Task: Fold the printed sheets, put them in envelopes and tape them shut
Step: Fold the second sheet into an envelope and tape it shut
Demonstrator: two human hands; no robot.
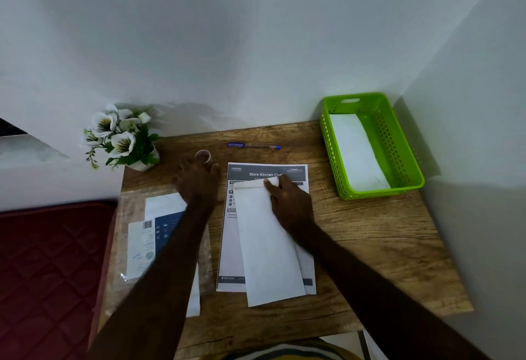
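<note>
A long white envelope (267, 245) lies on a stack of printed sheets (230, 248) headed "Store Kitchen Cloth" in the middle of the wooden table (370, 245). My right hand (287, 200) rests on the envelope's top end, thumb and fingers pressing its flap. My left hand (196, 180) reaches over a small clear tape roll (203, 156) near the flowers; fingers curl at it, contact is blurred. A clear plastic pack with white envelopes (159, 234) lies at the left, partly under my left forearm.
A green perforated basket (410, 157) with a white envelope inside stands at the back right. A blue pen (253, 146) lies behind the sheets. White artificial flowers in a pot (122, 137) stand at the back left. A dark red quilted cushion (48, 268) borders the table's left edge.
</note>
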